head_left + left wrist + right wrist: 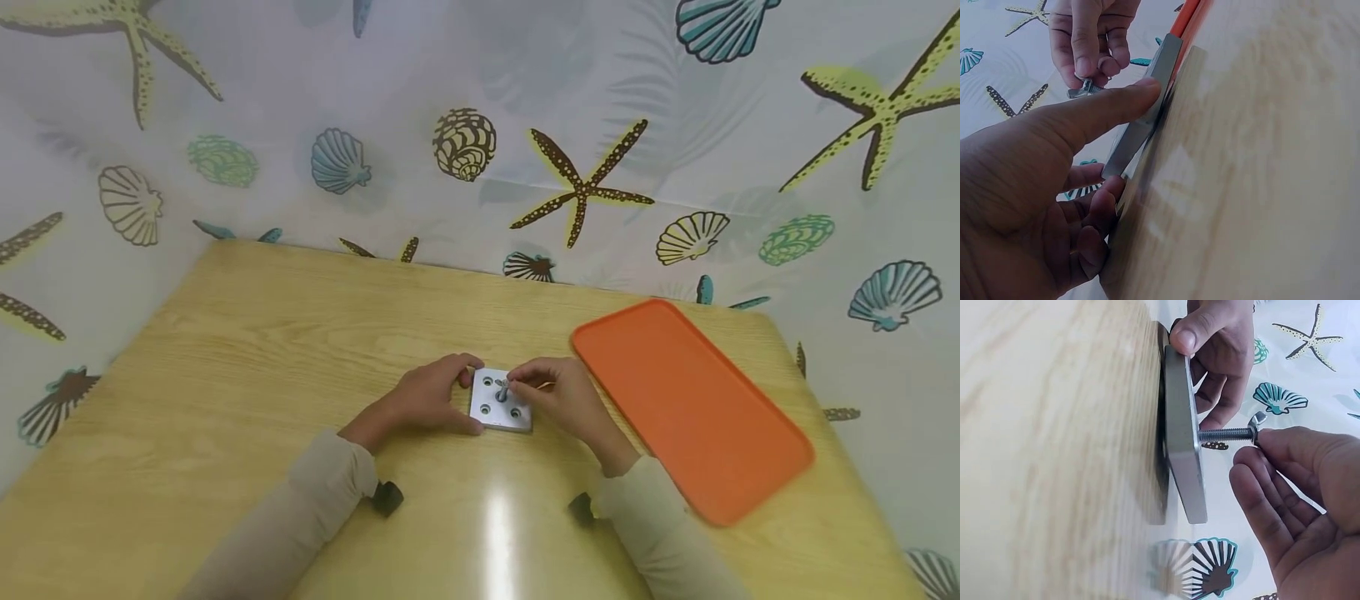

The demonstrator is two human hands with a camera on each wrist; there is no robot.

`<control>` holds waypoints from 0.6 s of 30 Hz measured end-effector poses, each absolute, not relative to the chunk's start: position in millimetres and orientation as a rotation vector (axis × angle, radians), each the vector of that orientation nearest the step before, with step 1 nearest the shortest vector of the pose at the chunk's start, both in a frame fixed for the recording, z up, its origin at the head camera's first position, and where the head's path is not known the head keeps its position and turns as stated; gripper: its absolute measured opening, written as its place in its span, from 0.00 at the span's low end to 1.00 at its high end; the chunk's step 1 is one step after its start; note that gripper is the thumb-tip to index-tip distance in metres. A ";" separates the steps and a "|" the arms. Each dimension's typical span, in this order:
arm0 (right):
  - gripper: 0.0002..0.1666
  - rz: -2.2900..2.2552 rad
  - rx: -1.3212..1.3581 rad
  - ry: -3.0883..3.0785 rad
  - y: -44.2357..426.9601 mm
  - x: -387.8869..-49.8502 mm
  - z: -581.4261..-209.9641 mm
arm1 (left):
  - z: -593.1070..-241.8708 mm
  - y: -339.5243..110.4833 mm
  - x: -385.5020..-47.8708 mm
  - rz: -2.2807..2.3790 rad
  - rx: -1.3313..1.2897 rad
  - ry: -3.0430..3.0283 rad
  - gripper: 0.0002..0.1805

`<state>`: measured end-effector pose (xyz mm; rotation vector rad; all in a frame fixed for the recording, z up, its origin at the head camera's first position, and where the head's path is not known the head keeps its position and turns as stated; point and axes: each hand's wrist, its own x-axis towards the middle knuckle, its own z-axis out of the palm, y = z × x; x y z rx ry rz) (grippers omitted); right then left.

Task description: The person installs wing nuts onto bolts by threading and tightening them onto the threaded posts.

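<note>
A square silver metal plate [491, 418] with several holes lies on the wooden table. From its middle rises a threaded bolt [1225, 434], topped by a wing-shaped piece [1259, 420]. The left hand [431, 395] grips the plate's left side, thumb at the near corner and fingers at the far one; in the left wrist view its thumb [1119, 103] lies on the plate [1141, 128]. The right hand [562, 398] pinches the wing-shaped piece between thumb and fingers, seen closely in the right wrist view, where the hand [1310, 487] stays off the plate [1185, 437].
An orange tray [693, 408] lies on the table to the right, beyond the right forearm. Behind the wooden table [300, 308] hangs a white cloth [405, 75] printed with shells and starfish, which also covers both sides.
</note>
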<state>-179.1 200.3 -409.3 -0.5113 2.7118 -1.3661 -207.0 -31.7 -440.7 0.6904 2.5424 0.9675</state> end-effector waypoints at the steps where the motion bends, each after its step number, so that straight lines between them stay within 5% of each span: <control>1: 0.06 -1.363 -0.506 2.711 199.8 -178.3 -410.0 | -440.9 -32.5 -206.2 0.969 0.688 2.543 0.48; 18: 0.04 -1.376 -0.481 2.671 198.1 -177.3 -414.2 | -440.7 -34.2 -205.5 0.963 0.694 2.533 0.47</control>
